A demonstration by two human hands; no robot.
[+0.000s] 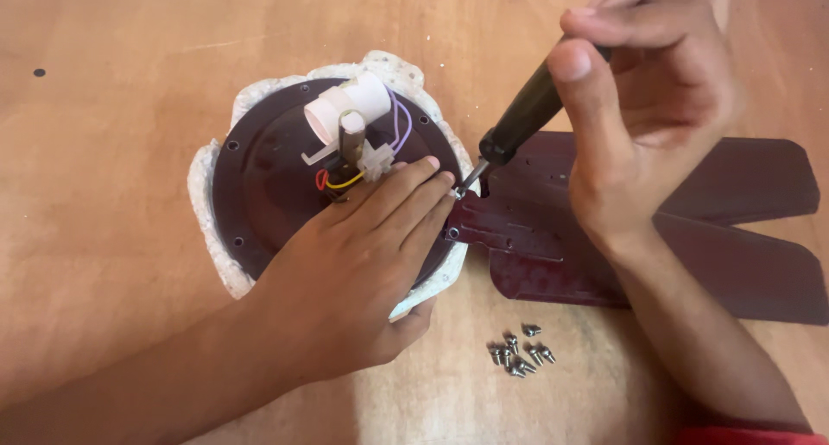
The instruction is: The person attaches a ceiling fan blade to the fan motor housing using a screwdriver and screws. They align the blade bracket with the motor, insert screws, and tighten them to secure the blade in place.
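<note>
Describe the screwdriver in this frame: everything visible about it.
The screwdriver has a glossy black handle, plastic by its look, and a short metal shaft. It slants down-left, tip at the rim of the round fan motor housing where a dark blade bracket meets it. The right hand grips its top; left hand fingertips steady the tip.

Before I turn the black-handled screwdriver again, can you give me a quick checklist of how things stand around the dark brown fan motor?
1. Black-handled screwdriver tip at the screw on the blade bracket: ok, though the seating itself is too small to confirm.
2. Right hand gripping the handle top: ok.
3. Left hand pressing flat on the round dark brown fan motor: ok, fingertips close to the tip.
4. Dark brown fan blades lying flat on the wooden table: ok.
5. Small pile of silver screws on the table, apart from both hands: ok.
6. Coloured wires at the white capacitor away from the tool: ok.
</note>
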